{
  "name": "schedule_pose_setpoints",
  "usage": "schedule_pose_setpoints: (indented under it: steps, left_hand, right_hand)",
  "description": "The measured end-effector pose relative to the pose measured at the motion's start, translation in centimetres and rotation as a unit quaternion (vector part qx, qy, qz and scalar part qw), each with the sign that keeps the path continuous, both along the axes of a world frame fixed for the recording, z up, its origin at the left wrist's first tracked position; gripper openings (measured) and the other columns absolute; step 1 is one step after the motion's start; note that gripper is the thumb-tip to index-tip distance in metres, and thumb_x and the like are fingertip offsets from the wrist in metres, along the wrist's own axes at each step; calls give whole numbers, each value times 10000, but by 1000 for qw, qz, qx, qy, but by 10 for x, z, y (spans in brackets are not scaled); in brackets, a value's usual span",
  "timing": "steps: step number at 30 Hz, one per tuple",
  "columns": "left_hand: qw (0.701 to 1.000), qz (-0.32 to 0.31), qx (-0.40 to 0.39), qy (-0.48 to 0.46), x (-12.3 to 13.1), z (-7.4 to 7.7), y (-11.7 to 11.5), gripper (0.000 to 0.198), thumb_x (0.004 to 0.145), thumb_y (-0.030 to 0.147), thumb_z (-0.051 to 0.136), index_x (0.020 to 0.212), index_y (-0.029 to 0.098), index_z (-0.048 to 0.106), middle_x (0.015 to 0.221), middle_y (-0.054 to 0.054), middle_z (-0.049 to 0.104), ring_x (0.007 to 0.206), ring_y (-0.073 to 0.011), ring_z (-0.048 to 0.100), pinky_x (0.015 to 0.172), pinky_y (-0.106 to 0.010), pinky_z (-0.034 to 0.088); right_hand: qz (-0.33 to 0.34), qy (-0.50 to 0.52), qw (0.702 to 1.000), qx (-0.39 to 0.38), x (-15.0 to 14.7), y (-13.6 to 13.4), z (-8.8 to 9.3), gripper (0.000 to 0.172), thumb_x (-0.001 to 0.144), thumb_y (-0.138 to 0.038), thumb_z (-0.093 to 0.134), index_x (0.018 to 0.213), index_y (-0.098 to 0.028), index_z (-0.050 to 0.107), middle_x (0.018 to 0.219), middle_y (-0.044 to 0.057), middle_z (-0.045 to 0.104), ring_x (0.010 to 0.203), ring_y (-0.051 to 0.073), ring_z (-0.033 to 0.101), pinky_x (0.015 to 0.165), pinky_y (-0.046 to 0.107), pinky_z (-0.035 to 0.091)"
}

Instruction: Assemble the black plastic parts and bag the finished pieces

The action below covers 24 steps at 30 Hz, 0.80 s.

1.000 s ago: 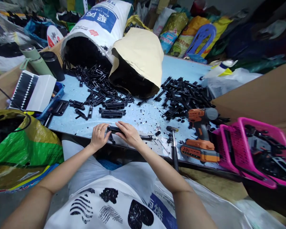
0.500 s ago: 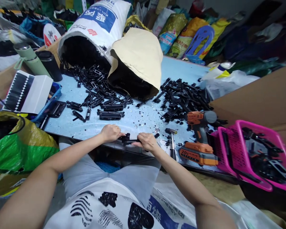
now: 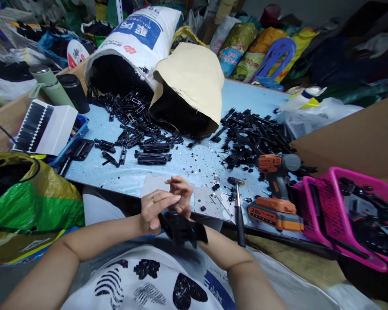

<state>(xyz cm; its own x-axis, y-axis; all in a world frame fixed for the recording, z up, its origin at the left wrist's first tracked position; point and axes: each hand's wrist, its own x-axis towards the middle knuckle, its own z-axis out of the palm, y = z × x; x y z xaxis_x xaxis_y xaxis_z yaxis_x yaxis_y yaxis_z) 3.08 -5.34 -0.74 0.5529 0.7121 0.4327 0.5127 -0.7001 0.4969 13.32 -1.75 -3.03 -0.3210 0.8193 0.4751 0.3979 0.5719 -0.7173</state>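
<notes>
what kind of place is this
Probably a small assembly workshop: a blue worktable strewn with black plastic parts spilling from a white sack, a cordless drill and a hammer near its front edge, and filled sacks piled behind.

Both hands are raised close together in front of the bench [image 3: 261, 92] edge. The left hand [image 3: 155, 209] grips a blurred black plastic part [image 3: 183, 228], and the right hand [image 3: 181, 193] curls just behind it. An orange drill [image 3: 276, 189] and a hammer [image 3: 238, 203] lie on the bench to the right.
</notes>
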Motion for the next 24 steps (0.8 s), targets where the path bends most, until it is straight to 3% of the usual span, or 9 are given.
schedule_pose_setpoints:
  steps: [2,4,7,12,14,17,19,22,24]
  left_hand:
    - [997,37,65,-9,-8,-12,17,912,782,788,74,1192,180,616,983,-160,654,955,-283,600,808,-428,493]
    - [988,82,124,31,-19,-22,37,833,762,802,256,1244,206,584,995,-150,654,944,-280,598,802,-408,487]
    - [974,111,118,159,-34,-34,70,525,826,593,500,1227,266,589,1065,-126,644,1027,-282,558,868,-421,439]
    - [959,124,69,247,-45,-45,124,358,892,389,507,1221,265,573,1217,-121,585,1130,-295,479,905,-484,353]
    - [955,134,62,257,-45,-44,142,379,886,386,523,1236,245,556,1236,-129,570,1151,-292,461,923,-481,333]
    - [952,176,54,244,-53,-37,165,461,873,416,532,1277,194,506,1249,-148,551,1189,-292,432,967,-485,308]
    - [942,258,27,214,-67,-30,181,420,904,406,462,1240,161,522,1213,-155,563,1166,-289,447,949,-467,339]
    - [893,404,-57,190,-95,-22,211,308,907,307,417,1062,121,607,1105,-185,592,1078,-305,496,855,-431,411]
    - [861,449,-130,200,-111,-19,232,273,875,289,474,1011,104,621,1096,-206,591,1063,-319,506,835,-431,428]
  right_hand:
    - [-81,11,997,7,-1,34,-6,384,899,-490,273,1078,-233,496,1133,148,483,1118,295,445,877,491,401]
    - [-82,-50,995,20,13,80,-4,328,890,-425,360,1109,-220,493,1201,142,487,1162,284,427,913,455,379]
    - [-124,-184,975,-2,51,159,3,290,916,-377,385,1070,-177,528,1188,141,532,1149,246,431,952,390,343]
    - [-299,-351,876,-139,91,257,10,388,921,-312,427,1198,-43,470,1188,233,530,1105,258,436,892,375,340]
    - [-327,-373,851,-170,92,277,11,423,925,-291,441,1218,14,439,1113,248,567,1064,240,469,883,403,345]
    - [-339,-363,847,-187,88,293,12,368,925,-320,481,1189,-64,494,1074,137,591,969,186,545,865,403,417]
    - [-345,-351,848,-197,91,297,13,373,888,-345,545,1145,-76,531,1062,117,592,916,172,573,821,367,455]
    - [-349,-324,855,-205,107,292,16,451,833,-334,581,1112,18,535,1031,220,604,906,200,569,766,337,416]
    - [-344,-295,869,-198,122,277,18,460,811,-342,577,1113,3,543,1030,233,612,914,217,564,755,340,398]
